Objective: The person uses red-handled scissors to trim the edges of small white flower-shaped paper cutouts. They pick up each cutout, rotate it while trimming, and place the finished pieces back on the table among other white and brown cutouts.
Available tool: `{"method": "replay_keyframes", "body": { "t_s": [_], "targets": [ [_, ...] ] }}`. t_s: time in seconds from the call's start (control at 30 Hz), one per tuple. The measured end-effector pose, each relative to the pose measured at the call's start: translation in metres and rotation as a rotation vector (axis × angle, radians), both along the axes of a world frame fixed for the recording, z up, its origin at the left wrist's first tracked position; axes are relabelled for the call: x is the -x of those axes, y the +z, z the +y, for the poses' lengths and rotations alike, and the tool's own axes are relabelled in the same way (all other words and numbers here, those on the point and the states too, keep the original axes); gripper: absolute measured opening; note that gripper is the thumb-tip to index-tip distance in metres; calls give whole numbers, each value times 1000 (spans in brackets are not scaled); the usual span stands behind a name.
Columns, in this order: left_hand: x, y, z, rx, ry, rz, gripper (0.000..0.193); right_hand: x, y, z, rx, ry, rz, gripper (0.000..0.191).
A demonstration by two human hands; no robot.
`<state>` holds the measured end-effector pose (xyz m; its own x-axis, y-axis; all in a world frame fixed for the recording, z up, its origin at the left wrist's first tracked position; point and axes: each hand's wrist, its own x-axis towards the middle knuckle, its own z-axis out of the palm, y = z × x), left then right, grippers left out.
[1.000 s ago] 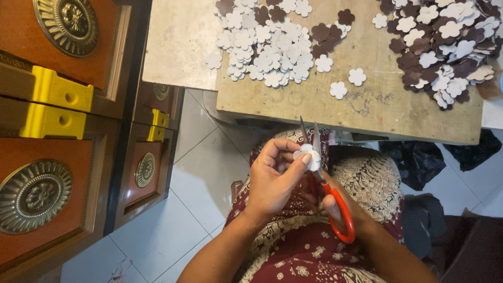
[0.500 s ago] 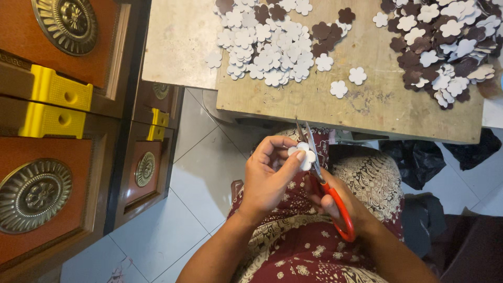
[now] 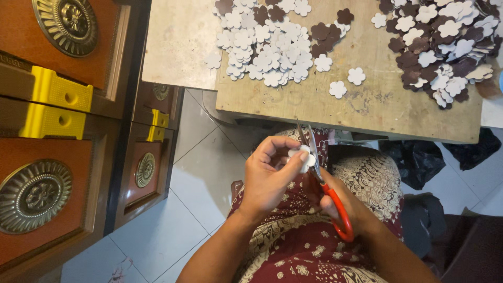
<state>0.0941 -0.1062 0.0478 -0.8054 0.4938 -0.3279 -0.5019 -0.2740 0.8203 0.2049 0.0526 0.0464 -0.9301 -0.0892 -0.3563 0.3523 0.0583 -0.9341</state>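
Two hands — left [image 3: 270, 175] pinching one white flower cutout [image 3: 304, 159], right [image 3: 340, 202] gripping one pair of red-handled scissors [image 3: 330, 188].

The left hand [image 3: 270, 175] and white flower piece [image 3: 304, 159] now sit lower, shifted toward six o'clock, with the scissors [image 3: 319, 173].

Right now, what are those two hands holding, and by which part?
The left hand pinches a white flower cutout by its edge. The right hand holds scissors by their red handles.

I see bare forearms, no sleeves, no rings or watch on either hand. Below the fingers, my lap wears maroon cloth [image 3: 309, 251] with cream floral batik print.
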Motion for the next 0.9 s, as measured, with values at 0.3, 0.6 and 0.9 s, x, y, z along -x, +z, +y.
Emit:
{"method": "replay_keyframes", "body": {
  "t_s": [0.3, 0.6, 0.9],
  "targets": [
    [2, 6, -2, 54, -56, 34, 22, -6, -11, 1, 23, 9, -40, 117],
    [6, 2, -7, 47, -44, 71, 32, -8, -4, 2, 61, 6, -82, 119],
    [16, 6, -16, 71, -91, 6, 38, -3, -1, 4, -40, 78, -70, 121]
  ]
}}
